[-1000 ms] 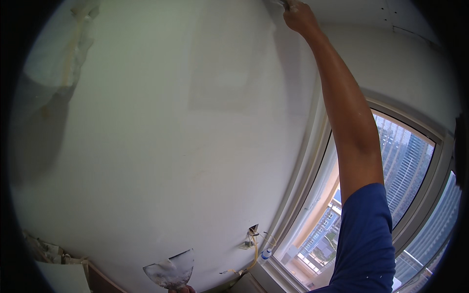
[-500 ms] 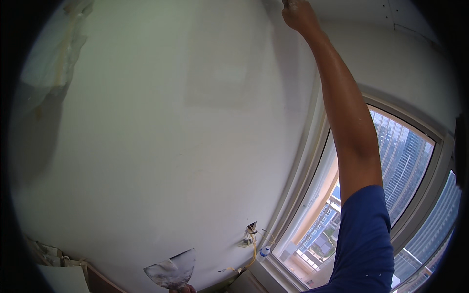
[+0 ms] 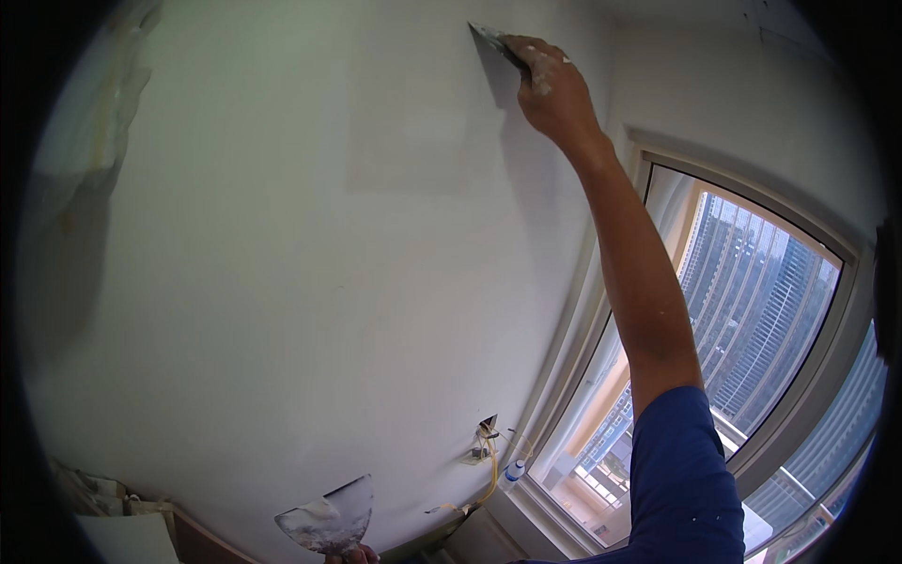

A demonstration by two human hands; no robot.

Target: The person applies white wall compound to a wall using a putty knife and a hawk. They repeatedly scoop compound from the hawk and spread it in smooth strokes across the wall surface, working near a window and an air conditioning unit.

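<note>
In the head view, the right hand's fingers are closed around a knife [image 3: 489, 39] with white smears on the right hand [image 3: 556, 99], high at the far wall [image 3: 282, 282], though whether the blade touches it I cannot tell. Low and near, left of the middle, the left hand [image 3: 351, 556] has its visible fingers bunched at the base of a broad scraper [image 3: 331, 519] carrying pale paste, the rest cut off by the lower edge. Farther out, yellow wires [image 3: 493, 470] hang right of the scraper beside a bottle [image 3: 513, 472], a window [image 3: 752, 301] fills the right, and a plastic sheet [image 3: 89, 122] hangs far left.
</note>
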